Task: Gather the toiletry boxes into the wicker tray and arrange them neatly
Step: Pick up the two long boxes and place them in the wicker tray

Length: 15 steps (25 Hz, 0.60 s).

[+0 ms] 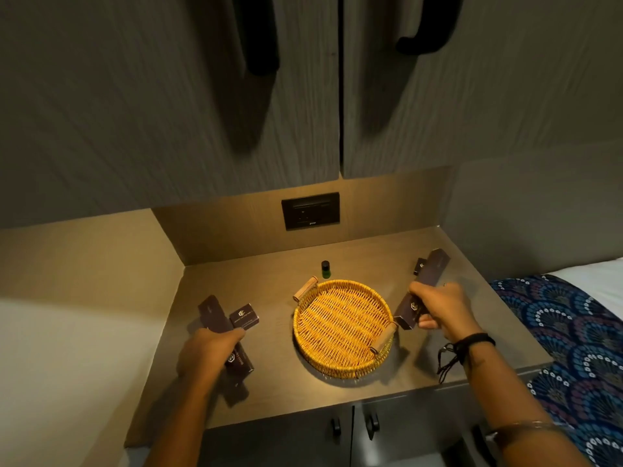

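Observation:
A round yellow wicker tray (340, 332) with two wooden handles sits mid-counter, nothing inside it. Left of the tray, my left hand (207, 352) grips a long dark box (237, 360). Another long dark box (212, 313) lies just behind it, with a small square dark box (245, 316) beside that. Right of the tray, my right hand (440, 306) closes around a long dark box (408, 310) lifted at its near end. A further long box (436, 264) and a tiny dark box (420, 265) rest at the back right.
A small green bottle with a black cap (325, 269) stands behind the tray. A dark socket panel (310, 210) is on the back wall. Cabinet doors hang overhead. A patterned blue bedcover (573, 332) lies right of the counter's edge.

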{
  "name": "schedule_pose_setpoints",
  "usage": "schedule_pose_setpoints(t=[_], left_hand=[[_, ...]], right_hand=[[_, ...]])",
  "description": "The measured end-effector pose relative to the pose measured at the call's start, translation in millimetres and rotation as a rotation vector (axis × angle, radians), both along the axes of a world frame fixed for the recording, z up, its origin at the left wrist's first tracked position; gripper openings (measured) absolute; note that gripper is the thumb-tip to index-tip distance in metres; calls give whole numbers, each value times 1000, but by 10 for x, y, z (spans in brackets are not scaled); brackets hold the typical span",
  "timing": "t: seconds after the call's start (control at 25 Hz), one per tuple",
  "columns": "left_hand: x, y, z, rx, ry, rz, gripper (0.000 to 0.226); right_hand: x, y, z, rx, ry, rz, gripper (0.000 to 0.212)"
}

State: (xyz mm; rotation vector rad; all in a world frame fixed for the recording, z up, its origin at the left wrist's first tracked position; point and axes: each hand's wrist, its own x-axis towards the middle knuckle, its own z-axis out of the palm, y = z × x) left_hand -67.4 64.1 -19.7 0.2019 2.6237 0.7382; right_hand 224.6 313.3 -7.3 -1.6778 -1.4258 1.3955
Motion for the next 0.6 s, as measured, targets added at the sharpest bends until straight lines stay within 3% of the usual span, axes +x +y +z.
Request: schedule_pose_setpoints(t=[0.32,0.48,0.6], left_hand=[[543,1184,577,-166,306,-721,52],[765,1655,317,-272,300,-903,52],[749,1760,85,-341,324,-925,52]], right_hand=[[-480,-275,233,95,-62,156,28],[-640,-409,194,66,-104,172,29],[-699,-524,114,70,-198,159,33]])
